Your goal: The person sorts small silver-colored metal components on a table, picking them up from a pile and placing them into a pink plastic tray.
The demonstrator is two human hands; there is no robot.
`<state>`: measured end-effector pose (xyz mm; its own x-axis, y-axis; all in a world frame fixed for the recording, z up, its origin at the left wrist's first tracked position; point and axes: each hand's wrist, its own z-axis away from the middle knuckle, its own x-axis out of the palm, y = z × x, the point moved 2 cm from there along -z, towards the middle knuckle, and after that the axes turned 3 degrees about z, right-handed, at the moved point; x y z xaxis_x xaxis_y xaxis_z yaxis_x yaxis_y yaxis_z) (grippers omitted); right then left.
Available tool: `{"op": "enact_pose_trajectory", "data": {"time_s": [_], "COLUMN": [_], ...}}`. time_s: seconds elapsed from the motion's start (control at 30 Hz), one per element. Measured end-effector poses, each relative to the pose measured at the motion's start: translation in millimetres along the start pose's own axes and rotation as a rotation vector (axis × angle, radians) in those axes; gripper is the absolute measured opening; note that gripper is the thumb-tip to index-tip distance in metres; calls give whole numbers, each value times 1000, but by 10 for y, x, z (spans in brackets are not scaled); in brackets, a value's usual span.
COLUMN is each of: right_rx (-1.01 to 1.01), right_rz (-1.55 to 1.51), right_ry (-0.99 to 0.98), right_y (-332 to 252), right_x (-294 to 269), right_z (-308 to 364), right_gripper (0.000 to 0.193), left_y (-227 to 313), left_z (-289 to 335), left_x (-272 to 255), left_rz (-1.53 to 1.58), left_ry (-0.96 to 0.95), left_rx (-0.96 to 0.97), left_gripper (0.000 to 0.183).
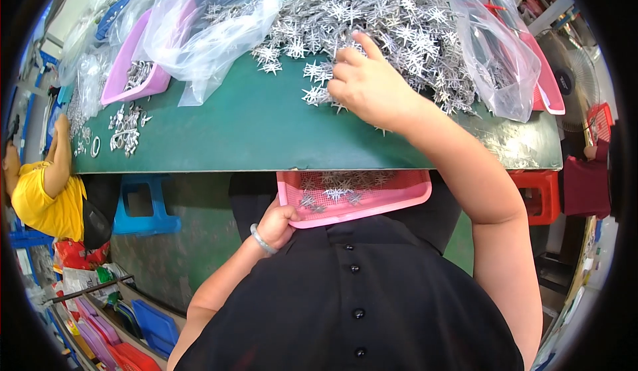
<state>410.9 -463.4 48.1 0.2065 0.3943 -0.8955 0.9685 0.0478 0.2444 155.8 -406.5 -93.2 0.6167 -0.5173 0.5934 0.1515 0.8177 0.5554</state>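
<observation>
A large heap of silver, spiky star-shaped metal pieces covers the far middle of the green table. My right hand is over the heap's near left side. Its index finger reaches out among the pieces and the other fingers are bent and spread apart; I see nothing held, though the palm side is hidden. On my lap, under the table's front edge, rests a pink mesh basket with several star pieces in it. My left hand, wearing a pale bangle, grips the basket's near left corner.
Clear plastic bags drape over a pink-purple bin at left and a red bin at right. Small metal parts lie on the table's left. A person in yellow works far left, near a blue stool.
</observation>
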Motion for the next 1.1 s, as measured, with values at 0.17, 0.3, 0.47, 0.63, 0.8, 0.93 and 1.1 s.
{"op": "enact_pose_trajectory", "data": {"time_s": [0.17,0.3,0.47,0.63,0.8,0.93,1.1], "right_rx": [-21,36,88,152,279,358,256], "right_rz": [-72,-106,-172,-191,-360,-379,-405], "right_ry": [-25,-23,-6,-2,21,-2,-59], "right_y": [-241,-298,-308,-336,-325,-325,-287], "right_x": [-52,-106,-149,-170,-173,-117,-136], "right_z": [169,367,603,739,648,452,462], "right_gripper": [6,4,14,18,27,35,26], "left_y": [-20,-19,-9,-9,3,-6,-11], "left_z": [-4,-5,-10,-18,-32,-47,-43], "left_x": [-58,-62,-42,-47,-38,-59,-89], "left_rz": [-15,-19,-37,-34,-30,-46,-33], "left_ry": [10,-9,8,17,36,45,35], "left_rx": [-2,-3,-6,-9,-36,-36,-14], "left_gripper": [62,61,61,60,60,60,59]}}
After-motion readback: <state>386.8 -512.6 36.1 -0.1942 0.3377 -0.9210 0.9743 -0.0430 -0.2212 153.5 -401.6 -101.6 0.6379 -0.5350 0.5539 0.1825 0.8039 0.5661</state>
